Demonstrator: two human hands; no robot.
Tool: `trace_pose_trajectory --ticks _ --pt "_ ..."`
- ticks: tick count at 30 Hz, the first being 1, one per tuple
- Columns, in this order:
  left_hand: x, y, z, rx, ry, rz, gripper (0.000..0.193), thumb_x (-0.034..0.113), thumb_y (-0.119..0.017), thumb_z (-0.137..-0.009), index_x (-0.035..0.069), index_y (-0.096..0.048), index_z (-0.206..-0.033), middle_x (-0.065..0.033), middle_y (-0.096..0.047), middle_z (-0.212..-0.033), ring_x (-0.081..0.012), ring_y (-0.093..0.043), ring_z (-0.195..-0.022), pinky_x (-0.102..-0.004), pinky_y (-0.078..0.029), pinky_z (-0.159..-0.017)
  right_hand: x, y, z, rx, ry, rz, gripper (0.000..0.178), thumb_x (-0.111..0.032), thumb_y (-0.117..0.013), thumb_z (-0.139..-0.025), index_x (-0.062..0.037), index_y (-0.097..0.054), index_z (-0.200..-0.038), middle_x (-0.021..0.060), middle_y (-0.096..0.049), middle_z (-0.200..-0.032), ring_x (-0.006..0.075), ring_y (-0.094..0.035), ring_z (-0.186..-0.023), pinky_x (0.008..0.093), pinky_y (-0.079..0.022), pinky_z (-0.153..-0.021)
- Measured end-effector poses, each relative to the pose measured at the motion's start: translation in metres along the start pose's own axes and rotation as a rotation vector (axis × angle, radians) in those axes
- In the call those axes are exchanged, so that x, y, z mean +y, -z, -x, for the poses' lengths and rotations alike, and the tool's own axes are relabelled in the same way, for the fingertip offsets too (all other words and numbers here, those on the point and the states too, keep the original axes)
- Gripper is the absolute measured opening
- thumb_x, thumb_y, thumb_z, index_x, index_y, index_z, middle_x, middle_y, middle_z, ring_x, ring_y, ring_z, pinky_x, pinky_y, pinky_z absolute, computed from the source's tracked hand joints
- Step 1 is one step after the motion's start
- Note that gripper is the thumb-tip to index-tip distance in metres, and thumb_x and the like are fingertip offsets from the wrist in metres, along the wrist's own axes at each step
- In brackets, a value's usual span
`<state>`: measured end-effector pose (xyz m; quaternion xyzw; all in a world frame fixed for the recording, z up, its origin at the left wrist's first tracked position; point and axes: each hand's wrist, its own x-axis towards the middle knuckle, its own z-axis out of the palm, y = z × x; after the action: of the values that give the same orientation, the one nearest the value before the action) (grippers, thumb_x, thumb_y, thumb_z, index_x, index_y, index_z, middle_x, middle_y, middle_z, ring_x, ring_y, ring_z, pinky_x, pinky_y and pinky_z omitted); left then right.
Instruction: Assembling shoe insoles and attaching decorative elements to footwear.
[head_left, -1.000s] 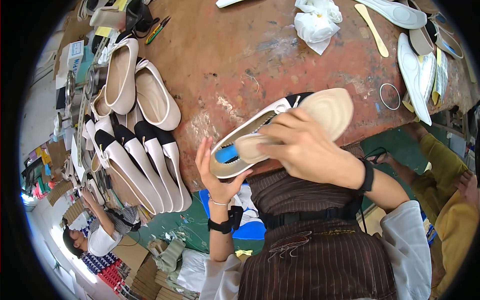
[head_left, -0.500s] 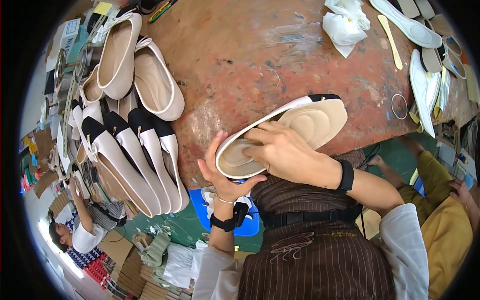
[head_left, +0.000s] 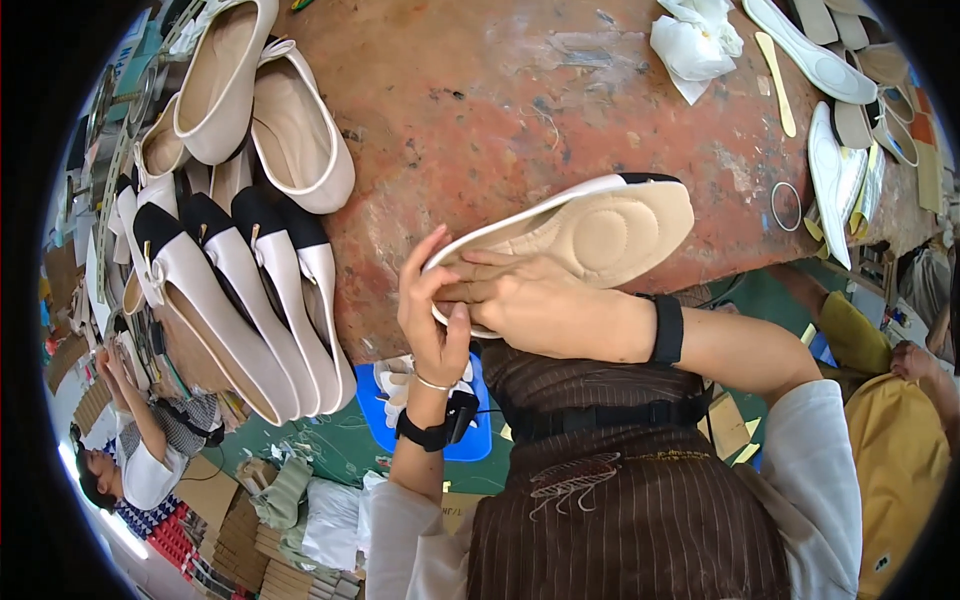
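A cream ballet flat with a black toe [head_left: 648, 179] is at the table's near edge, heel to the left. A beige padded insole [head_left: 650, 232] lies in it; its broad front end sits out over the shoe's opening. My left hand [head_left: 432, 312] is closed round the heel, its fingers bent over the rim. My right hand [head_left: 545, 305] reaches across into the heel part, with fingers together and pressed down on the insole. The two hands' fingertips meet at the heel, where the insole's back end is mostly hidden.
Several finished cream-and-black flats [head_left: 235, 310] are piled on the left. White crumpled paper [head_left: 695, 45], a flat stick [head_left: 776, 85], a ring [head_left: 786, 206] and clear shoe forms [head_left: 828, 185] lie on the right. A blue bin [head_left: 470, 435] stands below; co-workers sit at both sides.
My right fingers have moved from inside the shoe toward the heel rim. My left fingers now curl over the heel, and the insole has tilted slightly. The view has shifted a little.
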<state>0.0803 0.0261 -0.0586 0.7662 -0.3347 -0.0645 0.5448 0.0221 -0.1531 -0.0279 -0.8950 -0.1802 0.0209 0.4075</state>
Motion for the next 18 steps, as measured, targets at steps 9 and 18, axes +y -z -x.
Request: trace_pose_trajectory --ticks 9,18 --pt "0.019 -0.013 0.001 0.102 0.121 -0.089 0.03 0.019 -0.051 -0.086 0.004 -0.047 -0.112 -0.0285 -0.043 -0.144 -0.0391 -0.043 -0.133 -0.0495 -0.03 -0.112 -0.008 0.019 0.035 0.007 -0.048 0.502 0.029 -0.011 -0.063 -0.075 -0.0103 -0.077 -0.1 0.0066 -0.067 -0.125 0.023 -0.055 -0.129 0.0489 -0.025 -0.12" --pt "0.106 -0.078 0.002 -0.226 0.133 -0.517 0.049 0.009 -0.078 -0.074 0.001 -0.059 -0.118 -0.0282 -0.028 -0.156 -0.0454 -0.056 -0.118 -0.0447 -0.052 -0.092 0.035 0.102 0.005 0.653 -0.265 -0.065 0.04 -0.011 -0.069 -0.081 -0.0014 -0.059 -0.119 0.026 -0.054 -0.13 0.0457 -0.055 -0.116 0.048 -0.053 -0.084"
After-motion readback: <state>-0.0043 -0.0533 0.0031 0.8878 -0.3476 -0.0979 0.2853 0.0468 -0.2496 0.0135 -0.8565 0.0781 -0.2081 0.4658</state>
